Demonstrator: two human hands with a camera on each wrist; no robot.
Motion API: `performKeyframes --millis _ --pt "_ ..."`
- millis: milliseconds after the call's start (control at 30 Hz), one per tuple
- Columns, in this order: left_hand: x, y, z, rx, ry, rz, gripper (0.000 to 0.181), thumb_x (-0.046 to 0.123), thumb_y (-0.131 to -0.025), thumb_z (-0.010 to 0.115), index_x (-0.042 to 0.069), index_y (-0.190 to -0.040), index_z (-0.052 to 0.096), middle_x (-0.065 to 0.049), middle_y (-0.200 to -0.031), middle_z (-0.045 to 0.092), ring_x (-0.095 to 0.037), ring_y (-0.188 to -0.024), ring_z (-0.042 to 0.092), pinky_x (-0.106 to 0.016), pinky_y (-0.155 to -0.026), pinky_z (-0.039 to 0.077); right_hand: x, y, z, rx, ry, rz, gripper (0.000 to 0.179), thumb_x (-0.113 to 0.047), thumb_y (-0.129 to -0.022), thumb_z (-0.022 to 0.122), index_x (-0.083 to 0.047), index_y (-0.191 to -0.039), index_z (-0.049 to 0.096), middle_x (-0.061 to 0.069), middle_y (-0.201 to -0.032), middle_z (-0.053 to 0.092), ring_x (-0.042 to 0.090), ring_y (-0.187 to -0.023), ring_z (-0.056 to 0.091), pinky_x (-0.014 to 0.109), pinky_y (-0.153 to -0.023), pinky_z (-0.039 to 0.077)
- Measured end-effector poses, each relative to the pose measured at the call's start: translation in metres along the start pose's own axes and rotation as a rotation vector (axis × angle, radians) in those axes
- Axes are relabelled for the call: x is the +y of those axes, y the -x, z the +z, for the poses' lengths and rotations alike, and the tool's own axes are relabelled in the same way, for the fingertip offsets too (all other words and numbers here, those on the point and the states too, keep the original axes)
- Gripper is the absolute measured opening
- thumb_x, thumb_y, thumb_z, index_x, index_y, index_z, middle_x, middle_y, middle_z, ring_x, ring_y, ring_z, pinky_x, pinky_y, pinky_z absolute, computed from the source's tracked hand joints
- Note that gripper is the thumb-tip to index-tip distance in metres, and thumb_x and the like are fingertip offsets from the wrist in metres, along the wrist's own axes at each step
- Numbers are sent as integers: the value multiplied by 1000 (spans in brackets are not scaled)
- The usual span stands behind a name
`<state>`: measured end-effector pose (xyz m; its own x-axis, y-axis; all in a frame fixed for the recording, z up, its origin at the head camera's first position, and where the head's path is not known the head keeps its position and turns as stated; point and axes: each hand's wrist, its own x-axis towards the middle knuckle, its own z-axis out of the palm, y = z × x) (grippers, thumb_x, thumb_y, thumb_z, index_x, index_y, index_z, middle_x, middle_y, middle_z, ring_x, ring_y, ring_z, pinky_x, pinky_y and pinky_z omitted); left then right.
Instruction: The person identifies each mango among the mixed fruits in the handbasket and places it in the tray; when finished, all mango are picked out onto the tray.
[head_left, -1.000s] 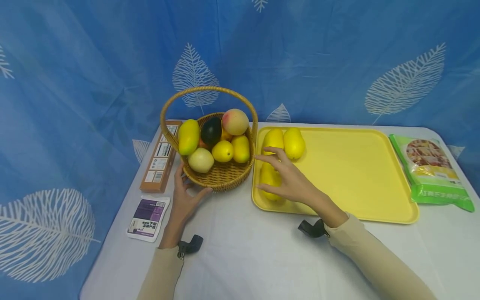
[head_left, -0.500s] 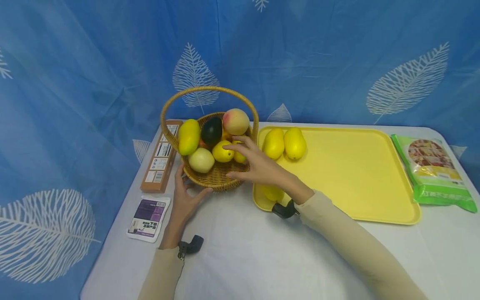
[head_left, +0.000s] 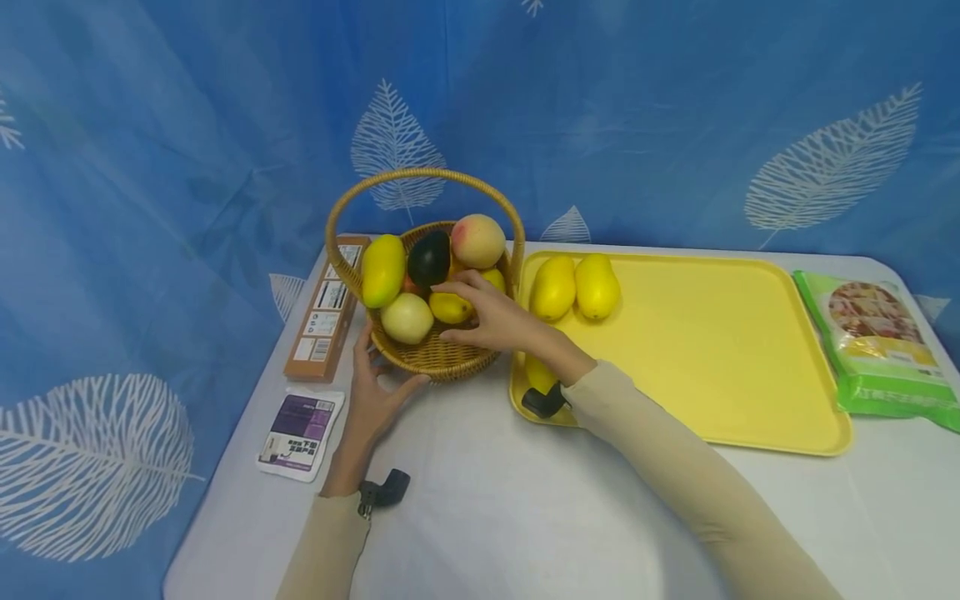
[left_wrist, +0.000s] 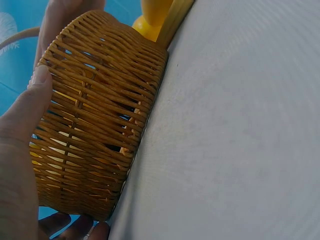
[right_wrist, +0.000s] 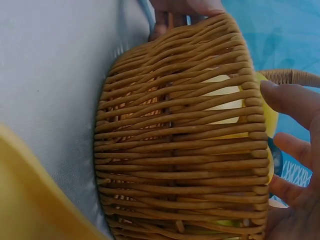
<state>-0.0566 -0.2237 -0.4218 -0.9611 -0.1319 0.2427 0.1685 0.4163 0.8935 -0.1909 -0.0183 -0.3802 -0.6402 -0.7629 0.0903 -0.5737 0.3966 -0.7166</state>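
A wicker basket (head_left: pixel 442 358) with a tall handle stands at the table's back left. My left hand (head_left: pixel 372 404) grips its near-left side, thumb at the rim and fingers round the side, as the left wrist view also shows. My right hand (head_left: pixel 498 321) reaches over the basket's right rim, fingers curled round a lemon (head_left: pixel 450 308), thumb on the near side. Around it lie a pale round fruit (head_left: pixel 407 318), a yellow-green mango (head_left: pixel 383 271), a dark green avocado (head_left: pixel 430 258) and a peach (head_left: pixel 478 241). Another yellow fruit is mostly behind the right hand.
Right of the basket lies a yellow tray (head_left: pixel 705 350) with two yellow mango-like fruits (head_left: pixel 553 287) at its far left. A third is partly under the right wrist. A green food bag (head_left: pixel 877 342), a brown box (head_left: pixel 324 317) and a purple-white packet (head_left: pixel 302 433) flank them.
My right hand has moved left from above the tray into the basket and closed round the lemon, which has turned slightly. The left hand stays at the basket.
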Motion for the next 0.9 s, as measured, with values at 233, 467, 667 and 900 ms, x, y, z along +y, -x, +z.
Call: performKeyframes --millis 233,467,667,900 --pt "2 0 1 -1 -8 -2 103 -2 -77 78 -3 -154 9 -29 -156 18 -52 -133 35 -62 -99 39 4 -5 2 -26 58 -3 57 -29 -90 71 -11 -141 52 17 -153 31 32 -136 41 44 -108 42" --pt "0 0 0 -1 -7 -2 104 -2 -77 79 -3 -154 9 -29 -156 18 -51 -133 35 -62 -98 40 4 -11 2 -89 74 -5 54 -24 -90 70 -10 -140 54 24 -155 27 36 -144 31 49 -112 37" --pt "-3 0 0 -1 -1 -1 105 -2 -76 79 -2 -154 9 -29 -156 18 -51 -133 35 -62 -98 40 6 -13 3 -86 65 5 50 -21 -90 69 -11 -137 57 23 -153 31 36 -142 33 49 -112 37" --pt "-3 1 0 3 4 17 104 -3 -76 79 -3 -154 9 -30 -155 19 -52 -131 36 -63 -97 40 10 -13 3 -42 60 -22 43 -13 -90 68 -11 -132 62 21 -143 41 33 -135 39 46 -111 38"
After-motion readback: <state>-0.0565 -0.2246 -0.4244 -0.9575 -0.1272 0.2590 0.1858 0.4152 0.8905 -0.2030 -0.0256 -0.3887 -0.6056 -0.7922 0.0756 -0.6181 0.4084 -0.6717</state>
